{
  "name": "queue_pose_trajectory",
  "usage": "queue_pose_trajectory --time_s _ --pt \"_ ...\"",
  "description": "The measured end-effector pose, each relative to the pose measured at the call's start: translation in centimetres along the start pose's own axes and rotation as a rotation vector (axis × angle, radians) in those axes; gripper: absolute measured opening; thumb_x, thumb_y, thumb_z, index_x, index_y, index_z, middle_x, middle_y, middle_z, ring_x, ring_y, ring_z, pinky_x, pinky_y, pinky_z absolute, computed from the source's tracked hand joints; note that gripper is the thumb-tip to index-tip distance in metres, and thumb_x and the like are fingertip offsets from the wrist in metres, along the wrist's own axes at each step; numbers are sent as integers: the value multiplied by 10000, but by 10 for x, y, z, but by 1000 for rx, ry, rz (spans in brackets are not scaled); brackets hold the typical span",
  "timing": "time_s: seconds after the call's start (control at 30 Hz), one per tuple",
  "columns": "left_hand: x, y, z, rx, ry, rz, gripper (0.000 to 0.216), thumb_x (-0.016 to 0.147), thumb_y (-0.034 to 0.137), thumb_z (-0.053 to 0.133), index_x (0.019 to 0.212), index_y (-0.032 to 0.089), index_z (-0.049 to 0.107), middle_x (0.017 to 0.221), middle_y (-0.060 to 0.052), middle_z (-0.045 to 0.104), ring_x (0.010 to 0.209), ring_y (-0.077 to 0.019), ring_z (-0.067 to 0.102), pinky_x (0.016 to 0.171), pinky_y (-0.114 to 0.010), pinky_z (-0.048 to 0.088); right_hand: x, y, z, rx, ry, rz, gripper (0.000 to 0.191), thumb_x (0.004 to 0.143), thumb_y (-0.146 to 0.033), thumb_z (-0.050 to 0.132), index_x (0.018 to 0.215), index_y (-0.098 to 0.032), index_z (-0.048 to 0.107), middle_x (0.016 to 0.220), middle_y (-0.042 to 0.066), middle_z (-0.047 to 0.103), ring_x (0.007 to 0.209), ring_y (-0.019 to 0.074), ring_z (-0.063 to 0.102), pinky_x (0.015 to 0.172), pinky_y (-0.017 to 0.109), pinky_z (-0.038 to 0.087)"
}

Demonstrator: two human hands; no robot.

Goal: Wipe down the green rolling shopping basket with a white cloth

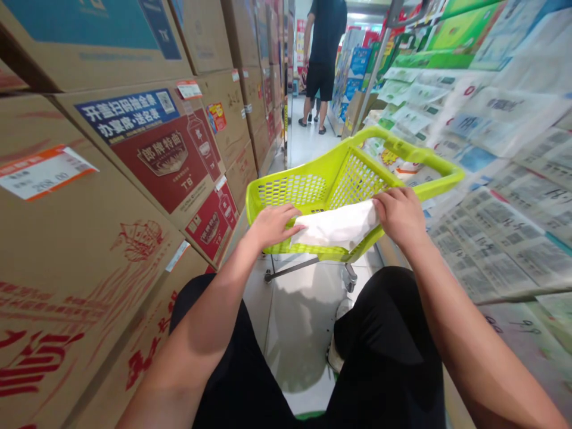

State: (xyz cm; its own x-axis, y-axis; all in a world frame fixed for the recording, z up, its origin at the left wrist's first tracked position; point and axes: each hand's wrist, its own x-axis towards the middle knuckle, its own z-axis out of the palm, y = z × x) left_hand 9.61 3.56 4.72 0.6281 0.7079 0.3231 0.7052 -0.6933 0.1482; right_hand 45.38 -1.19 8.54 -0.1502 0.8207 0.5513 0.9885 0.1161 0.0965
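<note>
A lime-green plastic shopping basket on wheels (290, 190) stands in the aisle just ahead of my knees. A white cloth or paper (337, 227) is draped over its near rim. My left hand (272, 225) rests on the left end of the cloth, fingers pressed down on it. Gripping the right end is my right hand (400, 215), with fingers curled over the cloth. The basket's handle (411, 152) arches up behind my right hand.
Stacked cardboard cartons (147, 149) with red print wall the left side. Shelves of packaged goods (491, 149) line the right. A person in dark clothes (324, 59) stands further down the narrow white-tiled aisle (308, 143).
</note>
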Motion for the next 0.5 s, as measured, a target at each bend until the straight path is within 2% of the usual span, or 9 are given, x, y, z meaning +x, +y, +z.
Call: queue_pose_trajectory --time_s 0.13,0.2,0.37,0.43,0.5 --pt "8 10 10 -3 83 67 407 1095 479 379 1107 225 696 1112 -76 735 1081 -240 676 884 -351 453 13 -1 -7 -11 -99 -33 430 1052 -353 383 1049 -180 776 1003 136 750 944 292 586 898 427 424" --pt "8 7 8 -13 122 92 419 1099 480 372 1032 217 691 1055 -71 734 1051 -234 670 873 -349 437 22 -4 -11 4 -78 -10 426 1052 -355 382 1085 -179 769 1040 140 756 954 300 598 887 427 415" --pt "4 7 -12 -47 260 11 461 1097 518 347 958 197 648 991 -81 720 999 -232 656 876 -360 431 49 -5 -9 29 72 74 498 1075 -374 313 1231 -163 737 1203 183 718 1133 344 584 1017 498 386" --pt "2 9 -16 -42 249 -1 460 1080 548 375 947 200 645 1005 -84 718 1023 -246 654 898 -370 439 57 -6 -1 23 79 112 511 1077 -389 311 1302 -173 715 1346 192 663 1274 372 526 1079 550 356" --pt "1 9 -14 -45 193 -1 463 1040 610 444 1044 198 655 1105 -95 717 1100 -274 651 930 -387 456 61 -12 7 19 72 151 520 1071 -407 328 1392 -179 668 1508 198 561 1410 417 422 1124 618 310"
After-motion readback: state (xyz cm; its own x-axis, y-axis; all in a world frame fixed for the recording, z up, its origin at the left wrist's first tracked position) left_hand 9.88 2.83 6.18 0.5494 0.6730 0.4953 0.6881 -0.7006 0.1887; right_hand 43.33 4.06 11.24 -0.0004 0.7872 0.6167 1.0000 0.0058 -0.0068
